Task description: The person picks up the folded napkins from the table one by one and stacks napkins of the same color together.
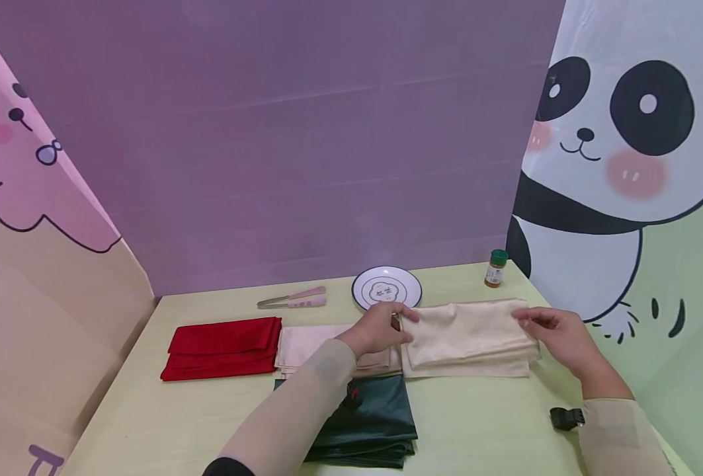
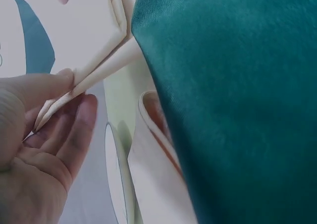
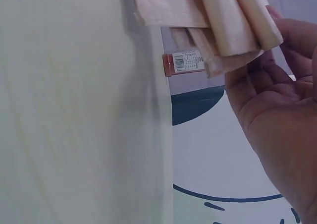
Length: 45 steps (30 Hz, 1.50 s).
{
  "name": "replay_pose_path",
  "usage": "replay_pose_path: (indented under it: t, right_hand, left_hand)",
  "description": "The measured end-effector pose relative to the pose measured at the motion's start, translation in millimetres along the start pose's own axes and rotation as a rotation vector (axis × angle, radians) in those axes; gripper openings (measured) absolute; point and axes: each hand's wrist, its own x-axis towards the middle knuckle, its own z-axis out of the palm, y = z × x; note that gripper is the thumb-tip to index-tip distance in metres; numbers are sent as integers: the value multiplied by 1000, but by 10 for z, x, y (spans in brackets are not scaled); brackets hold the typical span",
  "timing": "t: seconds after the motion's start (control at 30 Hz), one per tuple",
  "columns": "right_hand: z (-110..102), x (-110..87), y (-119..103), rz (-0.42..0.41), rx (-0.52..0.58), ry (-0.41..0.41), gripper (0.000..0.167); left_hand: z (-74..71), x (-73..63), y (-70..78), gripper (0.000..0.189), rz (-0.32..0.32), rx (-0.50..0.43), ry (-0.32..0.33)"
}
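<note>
A folded cream satin cloth (image 1: 467, 337) is stretched between both hands on the right half of the table. My left hand (image 1: 381, 327) pinches its left end; in the left wrist view the folded edge (image 2: 81, 85) passes between thumb and fingers. At the opposite end my right hand (image 1: 562, 334) grips the layered edge, its fingers under the folds (image 3: 230, 23) in the right wrist view. Below my left forearm lies a folded dark green cloth (image 1: 381, 413). A pale pink folded cloth (image 1: 306, 340) is partly hidden behind that forearm.
A folded red cloth (image 1: 223, 350) lies at the left. Along the back of the table (image 1: 476, 430) are tongs with pink handles (image 1: 294, 299), a white plate with a dark rim (image 1: 387, 281) and a small green-capped jar (image 1: 496, 268). Printed walls border the table.
</note>
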Motion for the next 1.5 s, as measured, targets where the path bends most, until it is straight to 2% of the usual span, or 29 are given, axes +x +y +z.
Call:
replay_pose_path:
  t: [0.23,0.4,0.63,0.8,1.13,1.37,1.5]
  right_hand:
    - [-9,-19,-43,9,21,-26,47]
    - [-12,-6,-48,-16,76,-78,53]
    - [23,34,-55,-75,151,-117,59]
    - [51,51,-81,-96,170,-127,60]
    - [105,82,-89,-105,147,-139,50]
    - [158,96,-128,-107,144,-126,49]
    - [197,111,-158,-124,184,-133,50]
  left_hand:
    - [-13,-26,4,47,-17,14,-1]
    - [-16,-20,-11,58,-1,59,44]
    - [-47,-21,-3,62,0,53,98]
    - [-88,-47,7,62,-2,38,115]
    - [-158,-82,-48,60,53,-28,127]
    - [-211,-117,-56,51,5,-50,156]
    - [-252,-139,-57,53,7,-78,151]
